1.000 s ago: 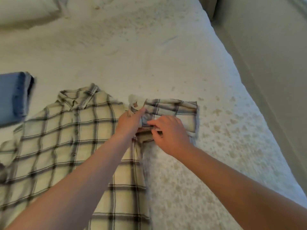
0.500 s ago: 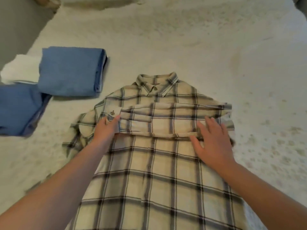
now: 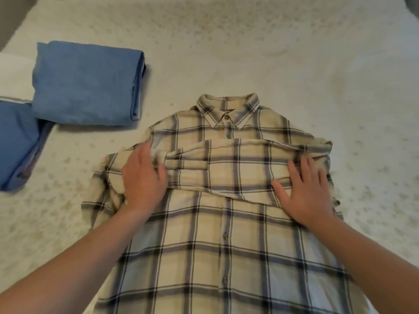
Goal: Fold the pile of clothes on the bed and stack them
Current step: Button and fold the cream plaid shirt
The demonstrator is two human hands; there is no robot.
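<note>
both the left hand [image 3: 141,180] and right hand [image 3: 305,191] lie flat, fingers spread, pressing the folded sleeve [image 3: 226,164] across the plaid shirt [image 3: 215,245] on the bed [image 3: 249,53], and lifting either carelessly could let that sleeve slide and bunch.

Open bed [image 3: 249,41] beyond collar and off to my right; folded blue stack [image 3: 86,82] and blue pile [image 3: 15,141] crowd left side.
</note>
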